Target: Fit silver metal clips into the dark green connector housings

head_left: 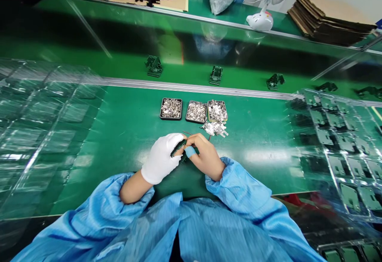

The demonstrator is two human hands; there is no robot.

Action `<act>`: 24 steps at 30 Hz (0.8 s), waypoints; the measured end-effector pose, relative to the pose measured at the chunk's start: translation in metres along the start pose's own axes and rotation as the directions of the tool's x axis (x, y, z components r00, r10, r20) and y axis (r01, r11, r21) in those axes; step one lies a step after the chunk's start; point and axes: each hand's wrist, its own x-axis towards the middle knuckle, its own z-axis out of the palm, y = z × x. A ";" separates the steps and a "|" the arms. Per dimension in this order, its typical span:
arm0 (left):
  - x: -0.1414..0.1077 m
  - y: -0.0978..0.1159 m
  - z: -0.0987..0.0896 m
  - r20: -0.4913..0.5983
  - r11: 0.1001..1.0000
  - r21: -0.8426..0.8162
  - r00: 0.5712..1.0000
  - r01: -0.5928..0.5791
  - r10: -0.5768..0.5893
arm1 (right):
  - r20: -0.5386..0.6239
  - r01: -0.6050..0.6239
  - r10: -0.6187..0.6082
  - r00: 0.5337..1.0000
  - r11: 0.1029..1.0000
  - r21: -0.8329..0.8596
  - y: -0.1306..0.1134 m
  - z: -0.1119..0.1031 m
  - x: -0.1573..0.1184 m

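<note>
My left hand (162, 157), in a white glove, grips a small dark green part (178, 148) just above the green mat. My right hand (204, 156) is bare, with blue tape on one finger, and pinches the same part from the right; thin tweezers poke out past its fingers. Beyond the hands stand three small black trays (171, 108) of shiny metal pieces. A loose heap of metal pieces (215, 128) has spilled in front of the right tray.
Clear plastic blister trays (343, 150) holding green parts lie at the right; empty clear trays (44, 126) lie at the left. Dark assemblies (216, 75) ride a conveyor belt beyond a metal rail. A small fan (265, 15), cardboard (328, 17) and a bag stand behind.
</note>
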 end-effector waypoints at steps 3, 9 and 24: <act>-0.003 0.006 0.004 -0.043 0.994 0.105 0.999 0.003 0.002 | 0.012 0.002 -0.001 1.000 0.996 -0.094 0.000 0.003 -0.001; -0.008 0.015 0.021 -0.068 0.987 0.113 0.991 0.118 -0.111 | 0.027 -0.093 0.101 0.995 0.972 -0.217 0.009 0.003 0.002; 0.000 -0.004 0.007 0.066 0.933 -0.306 0.982 0.188 -0.176 | 0.285 0.120 0.164 0.944 0.635 -0.763 0.035 -0.055 0.099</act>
